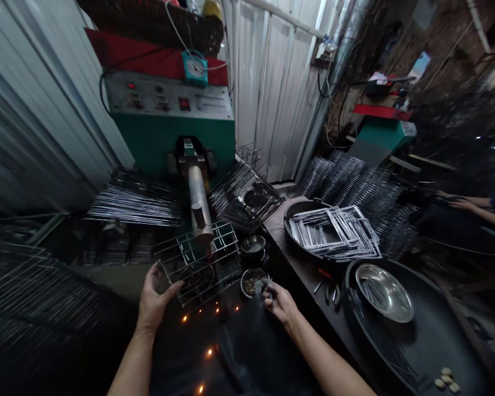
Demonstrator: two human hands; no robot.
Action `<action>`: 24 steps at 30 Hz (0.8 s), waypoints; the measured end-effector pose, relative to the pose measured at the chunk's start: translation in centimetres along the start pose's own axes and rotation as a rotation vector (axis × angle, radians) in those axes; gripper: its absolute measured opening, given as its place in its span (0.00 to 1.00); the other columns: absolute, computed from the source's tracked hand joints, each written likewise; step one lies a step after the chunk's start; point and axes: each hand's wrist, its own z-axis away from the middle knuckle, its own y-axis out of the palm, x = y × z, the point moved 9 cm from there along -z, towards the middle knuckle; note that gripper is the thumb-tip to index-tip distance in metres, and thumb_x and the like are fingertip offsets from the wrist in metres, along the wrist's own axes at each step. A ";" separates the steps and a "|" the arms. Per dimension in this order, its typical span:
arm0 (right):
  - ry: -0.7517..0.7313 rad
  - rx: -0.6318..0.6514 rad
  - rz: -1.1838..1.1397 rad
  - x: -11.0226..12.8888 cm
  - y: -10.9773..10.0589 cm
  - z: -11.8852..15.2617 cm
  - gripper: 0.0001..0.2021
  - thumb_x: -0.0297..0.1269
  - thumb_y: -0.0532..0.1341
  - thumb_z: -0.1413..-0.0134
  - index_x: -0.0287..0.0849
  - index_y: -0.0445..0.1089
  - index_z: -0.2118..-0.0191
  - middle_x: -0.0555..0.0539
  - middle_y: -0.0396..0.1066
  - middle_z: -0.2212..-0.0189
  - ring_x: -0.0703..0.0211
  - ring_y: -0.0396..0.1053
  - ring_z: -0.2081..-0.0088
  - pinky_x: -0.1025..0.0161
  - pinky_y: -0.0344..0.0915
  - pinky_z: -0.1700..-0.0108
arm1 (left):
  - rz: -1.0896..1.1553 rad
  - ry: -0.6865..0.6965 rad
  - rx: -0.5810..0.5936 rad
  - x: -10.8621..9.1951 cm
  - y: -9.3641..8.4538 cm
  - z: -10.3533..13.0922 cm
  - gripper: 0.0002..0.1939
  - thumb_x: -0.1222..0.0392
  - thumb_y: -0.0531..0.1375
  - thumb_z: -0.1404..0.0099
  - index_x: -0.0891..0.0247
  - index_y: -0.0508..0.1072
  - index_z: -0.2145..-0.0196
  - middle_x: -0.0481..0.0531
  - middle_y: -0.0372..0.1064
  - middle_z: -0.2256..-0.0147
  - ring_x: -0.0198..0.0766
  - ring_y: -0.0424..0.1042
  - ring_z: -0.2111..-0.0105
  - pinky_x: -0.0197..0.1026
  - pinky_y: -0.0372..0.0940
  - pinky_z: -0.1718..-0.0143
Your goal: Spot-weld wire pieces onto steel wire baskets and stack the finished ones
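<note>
My left hand (157,291) grips the near left corner of a wire grid basket (198,264), thumb on its front edge. The basket sits under the round metal electrode arm (200,203) of a green welding machine (169,135). Glowing sparks (209,352) fall below it over a dark apron. Beside a small bowl (252,281) of bits, my right hand (277,301) is closed in a pinch around a few short metal wires (269,283). It is apart from the basket.
Wire frames (334,234) lie in a black pan at right. Nearer stands a large black tray (437,330) with a steel bowl (384,292). Pliers (333,294) lie beside it. Stacked wire rods (136,203) are at left. A co-worker's arms (474,203) show at far right.
</note>
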 end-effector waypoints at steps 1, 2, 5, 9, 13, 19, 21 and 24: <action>0.036 0.040 -0.031 -0.1 0.2 0.1 0.09 0.23 0.66 0.52 0.34 0.73 0.63 0.51 0.65 0.78 0.69 0.62 0.79 0.76 0.55 0.82 | 0.045 0.007 0.001 0.1 0.3 -0.2 0.57 0.35 0.72 0.60 0.62 0.58 0.38 0.68 0.57 0.36 0.59 0.54 0.33 0.58 0.48 0.32; 0.071 0.079 -0.062 -0.3 0.3 0.2 0.08 0.22 0.65 0.52 0.34 0.72 0.64 0.52 0.64 0.78 0.70 0.63 0.79 0.76 0.57 0.81 | 0.080 0.010 0.006 0.1 0.5 -0.4 0.57 0.36 0.73 0.60 0.62 0.58 0.38 0.67 0.56 0.35 0.58 0.54 0.33 0.58 0.48 0.32; 0.155 0.149 -0.127 -1.1 -0.2 0.7 0.05 0.22 0.65 0.51 0.36 0.69 0.68 0.53 0.63 0.79 0.70 0.64 0.79 0.74 0.64 0.77 | 0.134 -0.004 0.019 0.3 0.7 -0.9 0.57 0.39 0.75 0.63 0.60 0.60 0.39 0.66 0.59 0.37 0.59 0.57 0.35 0.60 0.53 0.34; 0.149 0.125 -0.182 -1.1 -1.4 1.4 0.07 0.24 0.65 0.51 0.38 0.68 0.67 0.52 0.67 0.78 0.67 0.68 0.77 0.69 0.69 0.73 | 0.171 0.003 -0.043 -0.1 0.0 -0.4 0.58 0.41 0.76 0.66 0.58 0.61 0.40 0.65 0.62 0.40 0.60 0.59 0.36 0.60 0.57 0.36; 0.026 0.067 -0.189 0.8 -2.1 2.4 0.08 0.28 0.67 0.53 0.40 0.69 0.65 0.51 0.71 0.75 0.64 0.69 0.76 0.70 0.62 0.77 | 0.201 -0.015 -0.076 -1.2 -1.1 1.3 0.59 0.42 0.77 0.69 0.59 0.60 0.40 0.67 0.62 0.39 0.61 0.60 0.37 0.63 0.57 0.36; -0.083 0.105 -0.164 2.0 -1.4 3.9 0.08 0.30 0.66 0.57 0.40 0.68 0.68 0.54 0.66 0.79 0.71 0.57 0.82 0.72 0.53 0.80 | 0.063 0.055 0.003 -4.2 -2.8 4.2 0.56 0.44 0.77 0.69 0.56 0.62 0.43 0.64 0.63 0.39 0.62 0.60 0.37 0.64 0.55 0.34; -0.224 0.060 -0.030 2.6 -1.8 4.2 0.09 0.33 0.67 0.58 0.40 0.70 0.67 0.56 0.65 0.80 0.73 0.48 0.85 0.72 0.46 0.82 | 0.015 0.074 0.027 -5.1 -2.9 5.0 0.54 0.43 0.77 0.68 0.57 0.63 0.43 0.64 0.64 0.41 0.63 0.61 0.38 0.66 0.53 0.34; -0.562 0.014 0.301 4.1 -2.2 5.3 0.10 0.38 0.67 0.58 0.41 0.73 0.67 0.56 0.66 0.79 0.70 0.51 0.82 0.70 0.51 0.79 | -0.070 0.121 0.059 -6.7 -2.9 6.2 0.52 0.41 0.75 0.64 0.59 0.63 0.44 0.64 0.66 0.43 0.63 0.65 0.41 0.67 0.57 0.36</action>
